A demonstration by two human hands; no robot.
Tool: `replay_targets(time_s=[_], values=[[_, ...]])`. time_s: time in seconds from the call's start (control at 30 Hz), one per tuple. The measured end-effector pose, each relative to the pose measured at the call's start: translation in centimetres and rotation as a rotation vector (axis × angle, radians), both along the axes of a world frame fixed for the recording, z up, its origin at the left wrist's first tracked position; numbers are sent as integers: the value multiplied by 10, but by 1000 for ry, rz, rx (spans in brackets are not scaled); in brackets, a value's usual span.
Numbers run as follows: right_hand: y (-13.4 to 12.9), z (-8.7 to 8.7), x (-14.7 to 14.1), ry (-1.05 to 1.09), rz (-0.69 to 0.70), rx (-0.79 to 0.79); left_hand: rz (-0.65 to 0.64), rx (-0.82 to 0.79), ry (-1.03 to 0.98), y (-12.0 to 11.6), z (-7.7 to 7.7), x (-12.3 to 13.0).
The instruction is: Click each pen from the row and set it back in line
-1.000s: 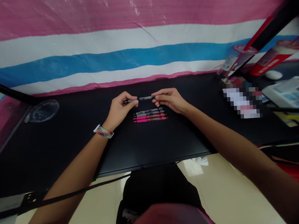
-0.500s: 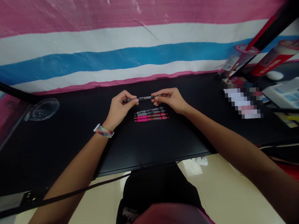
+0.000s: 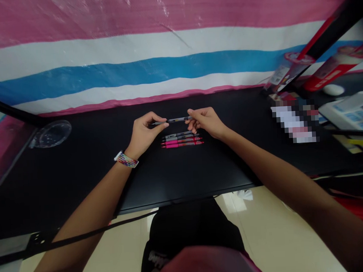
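A dark pen with a clear barrel [image 3: 176, 120] is held level above the black table. My left hand [image 3: 146, 131] pinches its left end between thumb and fingers. At the pen's right end, my right hand [image 3: 206, 121] has its fingers closed round the tip, with the thumb raised on top. Just below, several pens lie side by side on the table: grey-black pens [image 3: 178, 135] at the back and pink-red pens [image 3: 182, 145] nearer the front edge. A patterned band is on my left wrist.
A round clear plastic lid [image 3: 52, 134] lies on the black table [image 3: 171, 177] at the left. Two cups with red straws [image 3: 290, 71] [image 3: 336, 69], a white mouse-shaped object [image 3: 333, 90] and papers are at the right. A striped sheet [image 3: 165, 68] hangs behind.
My right thumb has lifted and moved onto the top of the pen's right end, and its fingers have curled lower. My left hand keeps its pinch, shifted slightly.
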State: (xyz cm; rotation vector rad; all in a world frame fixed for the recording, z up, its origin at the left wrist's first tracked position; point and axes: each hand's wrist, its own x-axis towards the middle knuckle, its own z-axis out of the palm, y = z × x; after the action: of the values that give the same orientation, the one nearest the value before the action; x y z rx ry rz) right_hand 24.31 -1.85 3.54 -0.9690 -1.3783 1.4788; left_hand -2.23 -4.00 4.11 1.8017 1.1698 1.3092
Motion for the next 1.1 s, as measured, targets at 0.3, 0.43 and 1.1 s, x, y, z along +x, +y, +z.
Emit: replay_targets(time_s=[0.3,0.43,1.1], values=[[-6,9,2,-7,26,195,11,-6,-5,1,-3,2],[-7,8,2,-103,14,184,-21,8,-4,-2,0,3],[-12,8,6,-259,75,301,-69,29,5,-6,2,7]])
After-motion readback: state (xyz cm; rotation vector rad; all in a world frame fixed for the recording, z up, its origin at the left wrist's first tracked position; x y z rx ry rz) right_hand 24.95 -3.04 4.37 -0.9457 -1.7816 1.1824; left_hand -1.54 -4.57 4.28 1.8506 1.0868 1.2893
